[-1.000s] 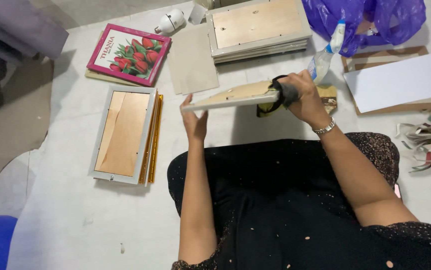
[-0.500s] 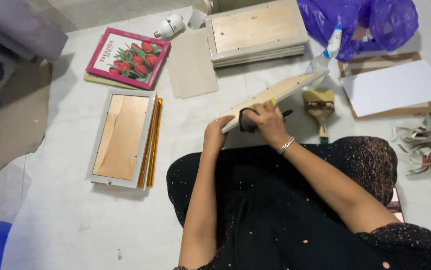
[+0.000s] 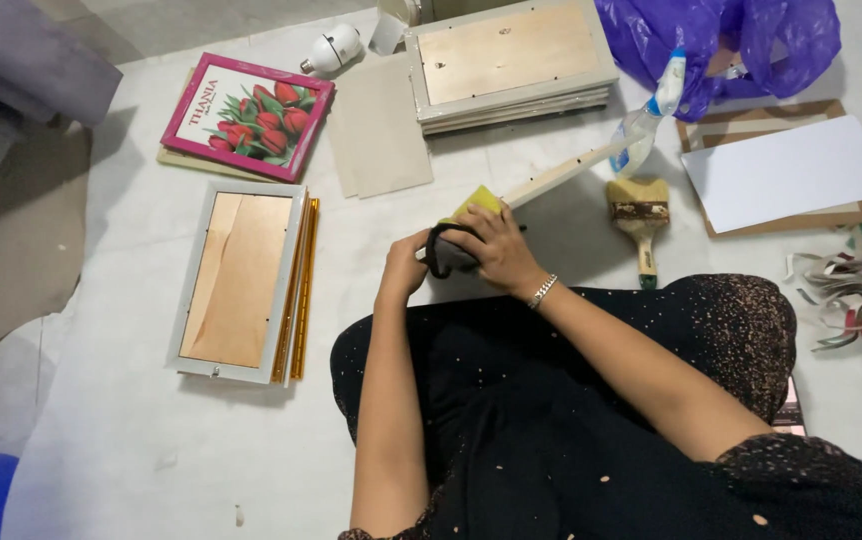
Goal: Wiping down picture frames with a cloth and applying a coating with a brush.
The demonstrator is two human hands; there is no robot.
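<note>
Hands [image 3: 456, 255] on tilted frame [image 3: 551, 178], paintbrush [image 3: 639, 215] and spray bottle [image 3: 648, 115] beside

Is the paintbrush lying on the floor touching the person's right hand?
Apart. The head view shows the paintbrush lying flat on the sheet, with bare white sheet between it and the right hand, which grips a dark pad against the frame.

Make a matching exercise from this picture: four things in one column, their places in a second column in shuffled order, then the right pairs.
Things:
1. paintbrush
2. tulip picture
3. yellow sponge
4. white bulb

Places:
A. under the right hand, on the held frame
B. far edge, beside the stack of frames
C. on the floor, right of the held frame
D. far left, pink-bordered, lying face up

Pairs: 1-C, 2-D, 3-A, 4-B
</note>
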